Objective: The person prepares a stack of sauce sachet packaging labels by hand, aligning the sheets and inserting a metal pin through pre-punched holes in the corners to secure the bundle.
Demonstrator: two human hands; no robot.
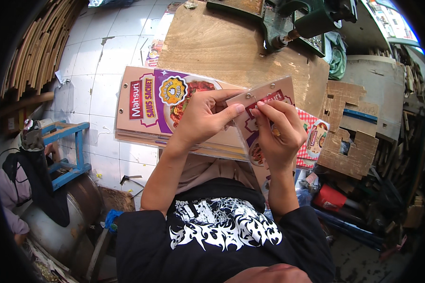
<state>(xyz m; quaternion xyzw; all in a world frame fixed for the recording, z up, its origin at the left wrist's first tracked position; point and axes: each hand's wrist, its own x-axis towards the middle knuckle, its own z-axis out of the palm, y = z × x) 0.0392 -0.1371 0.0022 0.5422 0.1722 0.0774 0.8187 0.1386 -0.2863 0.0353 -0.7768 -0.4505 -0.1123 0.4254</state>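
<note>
My left hand [205,113] is closed on the upper left edge of a tan printed card [283,87], thumb on its face. Two metal eyelets sit along the card's top edge. With thumb and forefinger, my right hand [283,129] pinches a thin metal wire [255,97] beside the left eyelet; whether it passes through the hole cannot be made out. Under and left of my hands lies a stack of similar printed cards [146,125], tan and purple with food pictures and eyelets at the left end. My hands hide part of the held card.
A wooden board table [212,42] stands ahead, with a dark green drill-like machine [311,21] at its far right. A red-checked printed sheet [307,141] and cut brown boards [344,127] lie right. A blue metal frame [80,146] and another person's sleeve [16,184] are left.
</note>
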